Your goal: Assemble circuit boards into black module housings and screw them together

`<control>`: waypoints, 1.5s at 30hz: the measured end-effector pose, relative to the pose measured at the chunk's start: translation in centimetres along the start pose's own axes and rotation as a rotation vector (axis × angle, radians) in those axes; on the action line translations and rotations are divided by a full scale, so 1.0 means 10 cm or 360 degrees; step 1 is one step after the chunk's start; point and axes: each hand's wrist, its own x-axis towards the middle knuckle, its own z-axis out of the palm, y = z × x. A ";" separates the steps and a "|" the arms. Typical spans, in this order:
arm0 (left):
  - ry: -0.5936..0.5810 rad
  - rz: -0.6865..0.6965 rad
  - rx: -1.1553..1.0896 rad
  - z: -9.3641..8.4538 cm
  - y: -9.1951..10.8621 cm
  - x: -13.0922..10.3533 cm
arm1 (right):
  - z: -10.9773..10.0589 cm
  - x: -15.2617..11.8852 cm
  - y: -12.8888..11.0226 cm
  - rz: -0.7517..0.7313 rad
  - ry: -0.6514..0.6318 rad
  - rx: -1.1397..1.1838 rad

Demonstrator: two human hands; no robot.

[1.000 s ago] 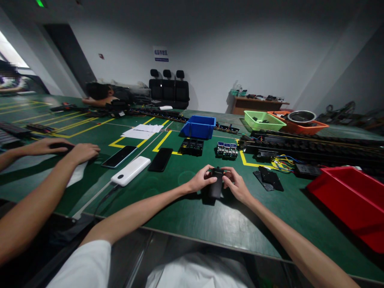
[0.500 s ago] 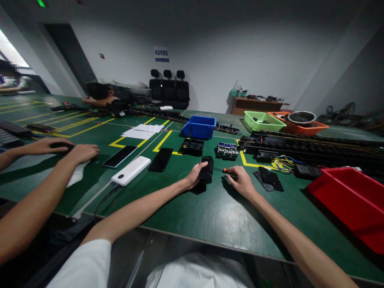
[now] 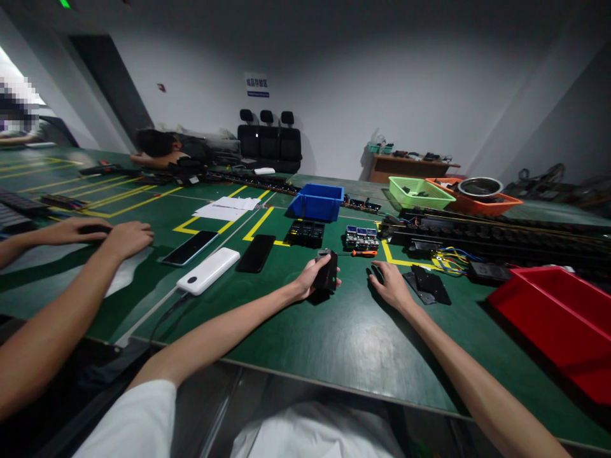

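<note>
Since half a second ago, the orange-handled screwdriver (image 3: 365, 253) has left the right hand (image 3: 392, 284) and lies on the green surface (image 3: 334, 346), while that hand has drawn back toward three o'clock. Taking the black box (image 3: 327, 272) as the dial's centre, the screwdriver is at two o'clock, its shaft pointing back toward the box; whether the tip touches cannot be told. The left hand (image 3: 310, 280) comes in from eight o'clock and holds the box tilted over the surface, thumb across the top, other fingers wrapped round to the far side. The right fingers are parted and loosely curled, with nothing visible between them, near the thin black plates (image 3: 432, 284) farther out at three o'clock. The box looks light and stiff, probably a smooth plastic shell that could slip; a firm pinch across its long side walls should suit, clear of the end.
</note>
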 end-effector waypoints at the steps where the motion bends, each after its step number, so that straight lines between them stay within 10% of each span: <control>1: 0.0000 -0.0003 -0.0009 0.00 0.00 0.00 | -0.01 0.01 -0.02 -0.0028 0.0033 -0.0004; 25: -0.0105 -0.0102 -0.0222 -0.07 -0.01 0.04 | 0.07 0.26 -0.07 -0.0175 0.0042 -0.0257; 38: 0.0049 0.0230 -0.0203 -0.12 -0.04 0.10 | -0.24 0.12 -0.33 0.0096 0.0308 0.0641; 45: 0.0025 0.0202 -0.0238 -0.14 -0.04 0.12 | -0.43 -0.09 -0.66 0.0088 0.0122 0.0859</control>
